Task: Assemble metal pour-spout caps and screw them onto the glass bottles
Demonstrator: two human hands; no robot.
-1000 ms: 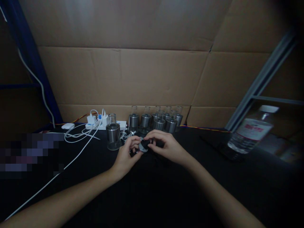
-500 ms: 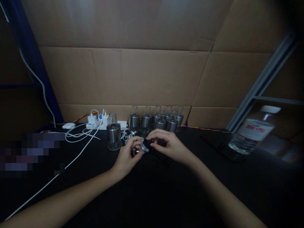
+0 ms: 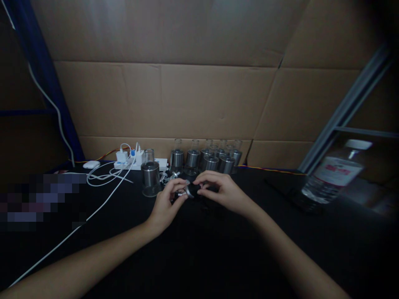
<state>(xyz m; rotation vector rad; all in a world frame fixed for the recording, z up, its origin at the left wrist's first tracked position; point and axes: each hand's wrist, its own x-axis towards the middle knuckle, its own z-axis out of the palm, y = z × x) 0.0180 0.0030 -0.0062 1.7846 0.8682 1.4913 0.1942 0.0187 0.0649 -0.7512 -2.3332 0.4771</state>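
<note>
Between my two hands, just above the black tabletop, is a small silver metal fitting [image 3: 188,190] with a black part [image 3: 194,189] at its right side; it resembles a pourer top. My left hand [image 3: 164,206] pinches the metal end between thumb and fingers. The black end is gripped by the fingertips of my right hand [image 3: 222,193]. My fingers cover some of both parts. A few loose silver fittings [image 3: 171,177] lie just beyond my left hand. Close by on the left stands a glass bottle with a steel sleeve [image 3: 151,174], upright and without a top.
Several similar steel-sleeved bottles [image 3: 193,158] stand behind my hands against the cardboard wall [image 3: 168,99]. At back left are a white power strip [image 3: 161,162], chargers and looped white cables [image 3: 99,182]. A clear plastic water bottle [image 3: 334,173] stands on the right.
The fitting has tilted between my fingers, so its silver disc looks narrower and the black part shows more plainly. Both hands stay in nearly the same place. The whole view has shifted slightly.
</note>
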